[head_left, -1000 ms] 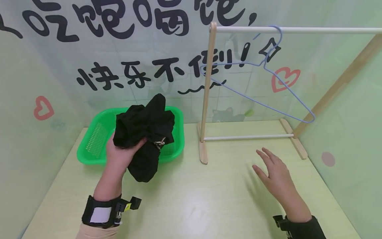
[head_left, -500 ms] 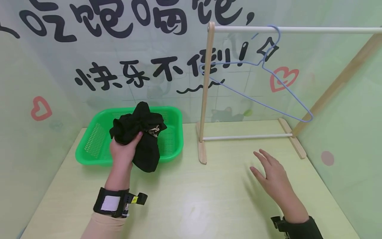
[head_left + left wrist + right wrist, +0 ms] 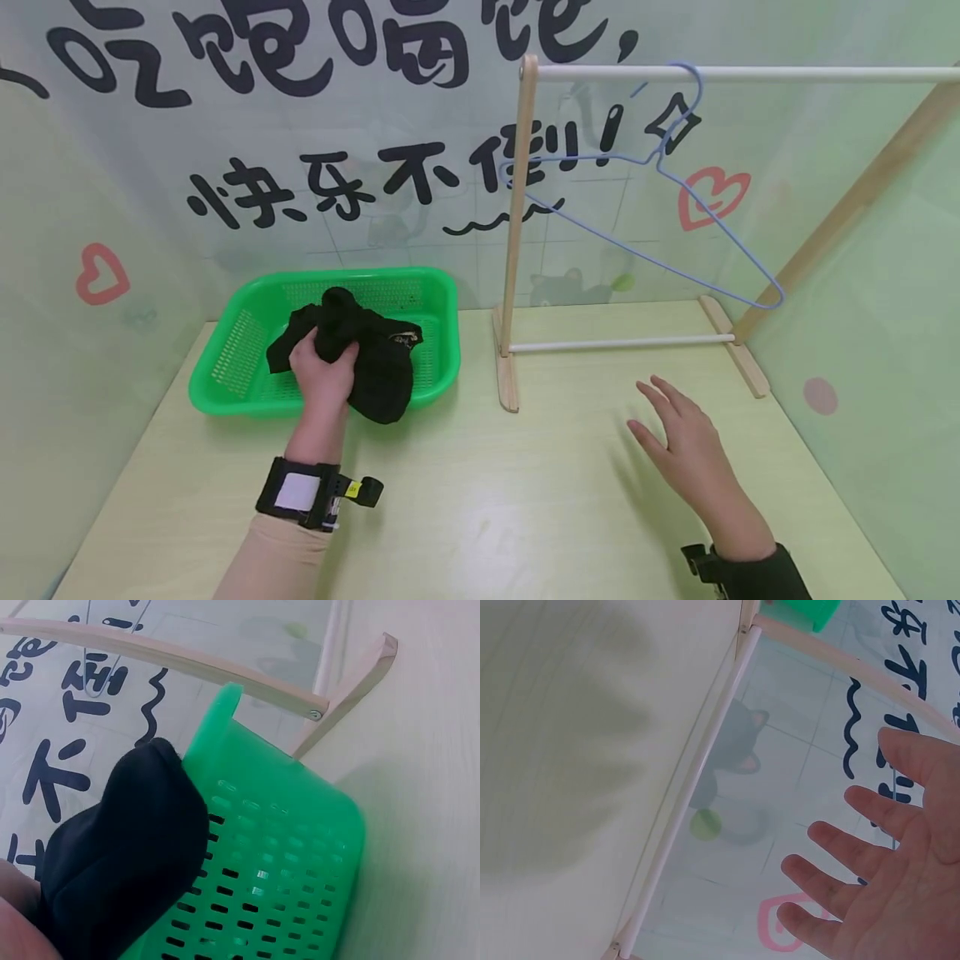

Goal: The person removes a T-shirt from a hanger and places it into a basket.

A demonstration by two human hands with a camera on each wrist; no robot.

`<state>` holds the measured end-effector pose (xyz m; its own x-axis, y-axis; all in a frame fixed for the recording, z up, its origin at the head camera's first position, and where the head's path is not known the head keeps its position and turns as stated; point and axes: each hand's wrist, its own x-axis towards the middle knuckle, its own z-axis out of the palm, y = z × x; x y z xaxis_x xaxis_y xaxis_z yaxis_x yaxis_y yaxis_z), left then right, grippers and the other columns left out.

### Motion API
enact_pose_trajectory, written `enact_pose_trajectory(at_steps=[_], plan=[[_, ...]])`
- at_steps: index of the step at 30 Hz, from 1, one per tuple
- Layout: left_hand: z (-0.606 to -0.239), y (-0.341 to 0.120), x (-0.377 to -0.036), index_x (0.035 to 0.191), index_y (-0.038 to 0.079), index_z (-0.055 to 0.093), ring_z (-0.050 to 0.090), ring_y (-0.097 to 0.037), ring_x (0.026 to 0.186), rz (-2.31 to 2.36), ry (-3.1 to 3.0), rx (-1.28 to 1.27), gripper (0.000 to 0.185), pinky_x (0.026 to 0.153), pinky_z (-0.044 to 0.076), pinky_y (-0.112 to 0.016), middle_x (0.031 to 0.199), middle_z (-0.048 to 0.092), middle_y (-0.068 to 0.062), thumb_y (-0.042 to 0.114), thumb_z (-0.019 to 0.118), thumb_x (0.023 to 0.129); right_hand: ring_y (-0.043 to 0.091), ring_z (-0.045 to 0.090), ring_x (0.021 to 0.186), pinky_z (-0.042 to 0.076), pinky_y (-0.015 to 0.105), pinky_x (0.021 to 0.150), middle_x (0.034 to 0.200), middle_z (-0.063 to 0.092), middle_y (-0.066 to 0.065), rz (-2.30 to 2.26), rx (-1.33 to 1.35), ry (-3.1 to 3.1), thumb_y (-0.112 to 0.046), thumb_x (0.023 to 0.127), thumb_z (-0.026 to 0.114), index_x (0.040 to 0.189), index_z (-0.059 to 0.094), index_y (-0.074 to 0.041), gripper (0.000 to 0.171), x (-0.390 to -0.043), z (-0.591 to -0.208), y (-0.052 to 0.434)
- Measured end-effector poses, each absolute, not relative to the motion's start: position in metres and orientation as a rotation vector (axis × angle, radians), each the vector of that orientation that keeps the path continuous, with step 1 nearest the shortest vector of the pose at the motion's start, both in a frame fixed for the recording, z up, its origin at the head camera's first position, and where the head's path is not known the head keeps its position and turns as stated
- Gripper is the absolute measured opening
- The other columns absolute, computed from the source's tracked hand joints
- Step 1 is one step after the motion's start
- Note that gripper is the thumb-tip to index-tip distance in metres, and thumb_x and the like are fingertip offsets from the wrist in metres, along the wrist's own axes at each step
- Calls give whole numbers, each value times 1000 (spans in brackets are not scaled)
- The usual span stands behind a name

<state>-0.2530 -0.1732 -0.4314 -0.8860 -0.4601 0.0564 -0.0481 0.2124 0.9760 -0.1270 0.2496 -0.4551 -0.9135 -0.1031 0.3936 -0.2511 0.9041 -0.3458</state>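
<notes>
Left hand (image 3: pixel 324 377), fingers curled round the bunched black garment (image 3: pixel 367 358), holds it over the green basket (image 3: pixel 240 333) at the surface's left rear; part drapes over the near rim. Wooden rack (image 3: pixel 517 242) with blue hanger (image 3: pixel 660 250) stands right of it. Right hand (image 3: pixel 686 450), fingers spread, empty, hovers nearer the rack.

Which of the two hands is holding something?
The left hand: it grips the black garment over the green basket. The right hand is spread open, holding nothing.
</notes>
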Motion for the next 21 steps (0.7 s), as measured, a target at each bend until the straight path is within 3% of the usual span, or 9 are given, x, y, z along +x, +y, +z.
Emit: enact_pose_trajectory(at_steps=[7, 11, 14, 18, 21], plan=[[-429, -173, -252, 132, 14, 37, 15, -25, 128, -1729, -2239, 532, 53, 102, 20, -37, 141, 14, -8, 4, 55, 83, 38, 37, 115, 30, 56, 85, 130, 39, 17, 558, 264, -2695, -29, 83, 60, 127, 44, -8, 51, -127, -455, 250], [-428, -173, -252, 134, 17, 32, 12, -22, 130, -1746, -2260, 548, 56, 102, 20, -37, 143, 10, -4, 9, 54, 84, 38, 37, 114, 30, 57, 84, 130, 39, 16, 558, 255, -2699, -29, 82, 60, 127, 44, -8, 51, -126, -455, 250], [-426, -174, -251, 138, 22, 22, 4, -23, 131, -1761, -2317, 536, 61, 103, 18, -42, 146, -1, -3, 17, 52, 85, 39, 37, 114, 30, 58, 84, 131, 38, 17, 563, 250, -2706, -29, 83, 60, 127, 44, -9, 52, -125, -456, 250], [-422, -175, -249, 141, 26, 4, -5, -34, 130, -1693, -2567, 462, 70, 100, 17, -53, 142, -21, -9, 28, 48, 87, 39, 36, 115, 29, 58, 84, 131, 38, 16, 572, 253, -2718, -30, 83, 59, 128, 43, -9, 52, -125, -457, 249], [-419, -176, -248, 141, 23, -4, -7, -47, 125, -1509, -2819, 354, 73, 95, 16, -60, 138, -27, -17, 35, 45, 88, 38, 36, 115, 29, 57, 85, 132, 37, 16, 575, 252, -2725, -30, 84, 58, 129, 42, -10, 52, -125, -456, 248]])
